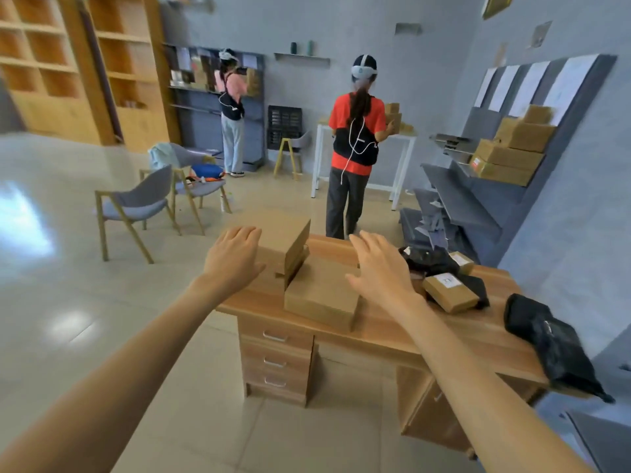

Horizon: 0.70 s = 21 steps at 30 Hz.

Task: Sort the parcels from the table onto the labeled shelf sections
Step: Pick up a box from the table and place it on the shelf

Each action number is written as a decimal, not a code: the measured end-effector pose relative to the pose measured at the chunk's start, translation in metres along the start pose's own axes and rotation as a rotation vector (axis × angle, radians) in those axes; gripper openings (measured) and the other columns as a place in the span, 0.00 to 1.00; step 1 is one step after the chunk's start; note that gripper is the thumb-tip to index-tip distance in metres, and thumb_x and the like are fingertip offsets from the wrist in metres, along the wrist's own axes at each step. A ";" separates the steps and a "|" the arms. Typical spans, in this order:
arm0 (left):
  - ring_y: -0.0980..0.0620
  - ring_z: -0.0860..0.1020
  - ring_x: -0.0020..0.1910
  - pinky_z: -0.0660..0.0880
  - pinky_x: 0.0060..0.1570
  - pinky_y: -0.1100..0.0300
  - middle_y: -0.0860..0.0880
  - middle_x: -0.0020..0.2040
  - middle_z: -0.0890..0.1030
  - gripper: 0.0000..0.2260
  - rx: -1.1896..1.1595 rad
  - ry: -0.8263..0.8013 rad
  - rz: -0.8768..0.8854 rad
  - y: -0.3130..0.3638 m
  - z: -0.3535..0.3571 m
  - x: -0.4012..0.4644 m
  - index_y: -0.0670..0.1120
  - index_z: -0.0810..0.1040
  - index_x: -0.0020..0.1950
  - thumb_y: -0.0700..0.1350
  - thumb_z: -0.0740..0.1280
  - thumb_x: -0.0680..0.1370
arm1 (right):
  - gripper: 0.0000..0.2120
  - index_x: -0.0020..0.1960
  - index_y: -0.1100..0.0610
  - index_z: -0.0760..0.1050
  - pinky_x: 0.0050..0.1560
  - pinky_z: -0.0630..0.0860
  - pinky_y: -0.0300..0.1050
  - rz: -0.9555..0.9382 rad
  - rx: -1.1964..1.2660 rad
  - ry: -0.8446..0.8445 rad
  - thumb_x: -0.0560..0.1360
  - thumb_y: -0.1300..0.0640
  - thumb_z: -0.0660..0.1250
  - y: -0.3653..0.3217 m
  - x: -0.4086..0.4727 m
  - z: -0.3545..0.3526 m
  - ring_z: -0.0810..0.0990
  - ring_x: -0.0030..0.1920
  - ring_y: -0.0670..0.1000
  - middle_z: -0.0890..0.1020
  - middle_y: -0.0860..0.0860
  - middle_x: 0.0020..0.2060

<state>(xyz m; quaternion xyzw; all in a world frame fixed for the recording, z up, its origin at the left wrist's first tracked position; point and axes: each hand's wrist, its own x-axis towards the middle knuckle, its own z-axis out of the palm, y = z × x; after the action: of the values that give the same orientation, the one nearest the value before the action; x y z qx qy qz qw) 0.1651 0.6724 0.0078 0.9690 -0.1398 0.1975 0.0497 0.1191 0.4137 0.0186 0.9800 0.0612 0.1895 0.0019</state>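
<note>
While both hands, left hand (234,256) and right hand (377,264), hover spread and empty over the cardboard boxes (319,297) at the worktop's (382,331) left edge: pick-up step, needing a two-sided grip next.

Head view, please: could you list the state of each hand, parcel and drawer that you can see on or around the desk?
left hand: open, fingers on the tall box
right hand: open, above the flat box
tall box: closed, on the desk
flat box: closed, lying flat
labelled small box: closed, label up
black bag: sealed, overhanging the desk edge
desk drawers: shut
grey shelf: holds stacked boxes
</note>
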 end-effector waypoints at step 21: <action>0.43 0.66 0.70 0.67 0.66 0.49 0.45 0.71 0.70 0.31 -0.124 -0.180 -0.157 -0.188 0.153 0.131 0.43 0.64 0.74 0.53 0.69 0.75 | 0.35 0.78 0.54 0.55 0.73 0.58 0.52 0.071 0.230 -0.248 0.77 0.45 0.66 -0.080 0.197 0.180 0.54 0.76 0.54 0.58 0.52 0.77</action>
<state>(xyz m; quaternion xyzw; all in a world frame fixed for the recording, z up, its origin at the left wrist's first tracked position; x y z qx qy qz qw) 0.3920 0.7958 -0.0877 0.9858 -0.0794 0.0960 0.1122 0.3575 0.5200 -0.0777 0.9911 0.0469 0.0586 -0.1095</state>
